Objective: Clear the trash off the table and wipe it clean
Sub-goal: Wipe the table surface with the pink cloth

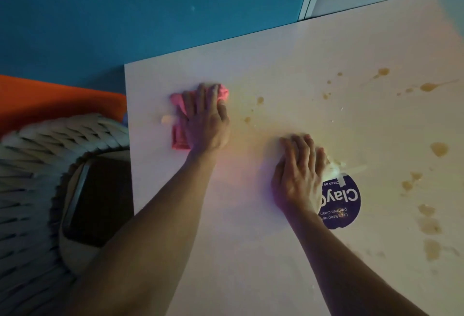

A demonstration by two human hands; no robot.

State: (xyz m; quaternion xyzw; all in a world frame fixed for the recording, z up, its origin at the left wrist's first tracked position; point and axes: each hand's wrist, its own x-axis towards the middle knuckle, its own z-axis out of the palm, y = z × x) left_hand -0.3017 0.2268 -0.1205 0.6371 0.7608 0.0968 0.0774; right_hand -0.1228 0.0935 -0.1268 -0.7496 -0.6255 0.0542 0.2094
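- The pink cloth (178, 125) lies flat on the white bench (251, 253), near the bench's far-left corner, with one end bunched up past the fingertips.
- The left hand (204, 120) is pressed on top of that cloth, palm down and fingers spread out straight, so it's pushing rather than gripping.
- A small pale scrap (167, 119) sits touching the cloth's left edge; too blurry to say what it is.
- To the right of the cloth, the right hand (298, 172) rests palm down, fingers curled loosely over a crumpled whitish wad (334, 165) that pokes out on its right side. Can't really tell if it's actually gripping it.
- Just beside that wad is a round dark-blue sticker (345, 205) on the bench, partly under the right hand.
- Brownish splotches (439, 148) are scattered right of the cloth, thickest out past the sticker.
- Left of the cloth, off the bench edge, there's a woven basket (37, 155) on the floor.
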